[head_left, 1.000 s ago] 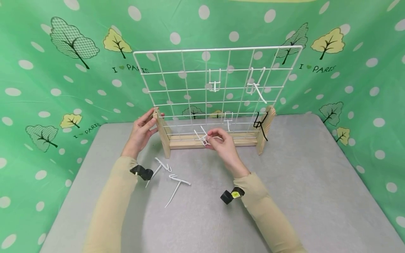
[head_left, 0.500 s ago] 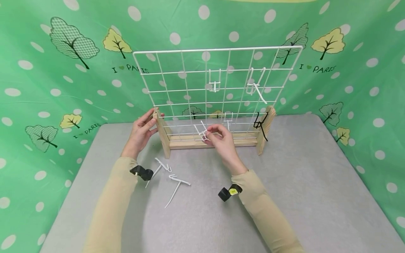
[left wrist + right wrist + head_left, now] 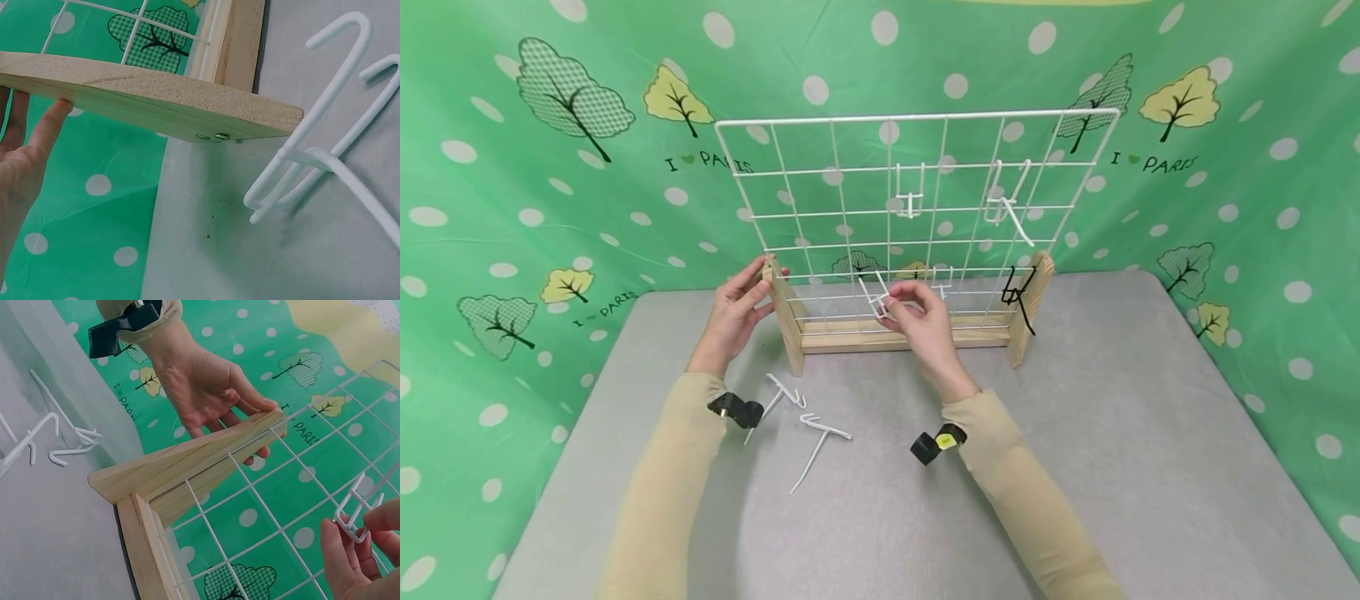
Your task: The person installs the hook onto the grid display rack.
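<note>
The white wire grid (image 3: pixel 917 217) is standing upright in a wooden base (image 3: pixel 904 333) on the grey counter (image 3: pixel 1120 433), and everything else is sitting around that grid.

The left hand (image 3: pixel 736 312) is bracing the grid's left wooden foot (image 3: pixel 784 315): its thumb and fingers are resting along the top of the foot's sloping edge, fairly straight and not wrapped round it. From the right wrist view, the fingers (image 3: pixel 250 400) are lying on both sides of the foot's tip.

The right hand (image 3: pixel 921 321) is pinching a white wire hook (image 3: pixel 877 302) between thumb and fingertips, in front of the grid's lowest rows, a little left of the grid's middle. The right wrist view is showing the hook (image 3: pixel 356 515) close to the wires; whether it is touching them I cannot tell.

Four other hooks are already hanging on the grid: a white one (image 3: pixel 908 198) near its centre, a white one (image 3: pixel 1009 207) towards its upper right, a small white one (image 3: pixel 942 282) low down beside the right hand, and a black one (image 3: pixel 1019 293) at its lower right, just beside the right wooden foot (image 3: pixel 1032 310).

Two loose white hooks are lying on the counter in front of the grid's left foot: one (image 3: pixel 778 393) close by the left wrist, the other (image 3: pixel 820 446) just beside it, nearer the person.
</note>
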`<control>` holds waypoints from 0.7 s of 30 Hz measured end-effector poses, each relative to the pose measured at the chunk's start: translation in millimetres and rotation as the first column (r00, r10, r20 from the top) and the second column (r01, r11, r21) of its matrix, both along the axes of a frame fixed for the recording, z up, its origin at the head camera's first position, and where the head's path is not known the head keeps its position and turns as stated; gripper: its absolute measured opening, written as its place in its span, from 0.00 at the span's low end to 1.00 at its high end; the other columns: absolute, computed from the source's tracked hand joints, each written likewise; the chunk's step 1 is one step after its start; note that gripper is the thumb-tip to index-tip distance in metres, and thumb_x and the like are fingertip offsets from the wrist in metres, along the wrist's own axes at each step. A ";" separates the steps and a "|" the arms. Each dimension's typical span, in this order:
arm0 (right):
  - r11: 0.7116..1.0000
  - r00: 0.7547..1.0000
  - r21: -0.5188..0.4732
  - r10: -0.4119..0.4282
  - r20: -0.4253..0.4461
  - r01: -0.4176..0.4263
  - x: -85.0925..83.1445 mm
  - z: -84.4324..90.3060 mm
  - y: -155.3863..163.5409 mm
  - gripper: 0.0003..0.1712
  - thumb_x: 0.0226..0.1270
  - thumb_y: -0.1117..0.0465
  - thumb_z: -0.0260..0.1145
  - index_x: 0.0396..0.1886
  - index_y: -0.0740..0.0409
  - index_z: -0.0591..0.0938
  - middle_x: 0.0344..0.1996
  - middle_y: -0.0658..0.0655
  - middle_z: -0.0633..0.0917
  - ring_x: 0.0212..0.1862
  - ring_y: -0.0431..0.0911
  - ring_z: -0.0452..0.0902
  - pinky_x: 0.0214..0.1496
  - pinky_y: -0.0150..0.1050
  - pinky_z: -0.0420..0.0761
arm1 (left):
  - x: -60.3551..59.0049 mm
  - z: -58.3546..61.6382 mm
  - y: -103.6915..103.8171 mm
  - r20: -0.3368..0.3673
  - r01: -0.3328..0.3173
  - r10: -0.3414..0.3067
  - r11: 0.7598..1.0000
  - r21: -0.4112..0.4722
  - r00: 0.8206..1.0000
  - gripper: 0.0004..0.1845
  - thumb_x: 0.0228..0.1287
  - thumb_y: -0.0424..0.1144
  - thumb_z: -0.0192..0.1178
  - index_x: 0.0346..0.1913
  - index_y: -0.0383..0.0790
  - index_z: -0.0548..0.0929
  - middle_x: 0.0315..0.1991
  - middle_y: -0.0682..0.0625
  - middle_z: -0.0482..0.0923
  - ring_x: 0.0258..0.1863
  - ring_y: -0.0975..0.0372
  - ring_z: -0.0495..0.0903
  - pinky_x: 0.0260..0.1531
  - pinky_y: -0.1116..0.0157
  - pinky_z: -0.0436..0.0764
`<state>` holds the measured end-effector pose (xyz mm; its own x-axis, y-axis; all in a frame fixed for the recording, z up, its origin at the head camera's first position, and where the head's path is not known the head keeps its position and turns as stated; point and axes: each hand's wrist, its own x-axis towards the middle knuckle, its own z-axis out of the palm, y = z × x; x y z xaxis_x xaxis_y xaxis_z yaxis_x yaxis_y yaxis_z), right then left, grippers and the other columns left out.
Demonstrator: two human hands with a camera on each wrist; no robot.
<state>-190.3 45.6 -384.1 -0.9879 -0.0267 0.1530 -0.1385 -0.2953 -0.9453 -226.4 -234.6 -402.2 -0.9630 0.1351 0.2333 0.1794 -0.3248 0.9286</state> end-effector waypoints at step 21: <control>0.997 0.999 -0.069 -0.037 0.014 0.038 -7.6 5.5 -11.7 0.07 0.64 0.80 0.57 0.41 0.78 0.74 0.35 0.62 0.75 0.36 0.52 0.81 0.43 0.43 0.85 | 0.8 0.4 -0.5 -0.002 0.003 -0.003 1.000 -0.014 1.000 0.22 0.71 0.32 0.55 0.66 0.47 0.74 0.54 0.50 0.80 0.58 0.57 0.73 0.49 0.63 0.81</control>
<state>-197.9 33.9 -378.5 -0.9899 0.0207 0.1402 -0.1384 -0.3548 -0.9246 -225.6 -235.1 -401.8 -0.9622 0.1413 0.2330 0.1800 -0.3124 0.9327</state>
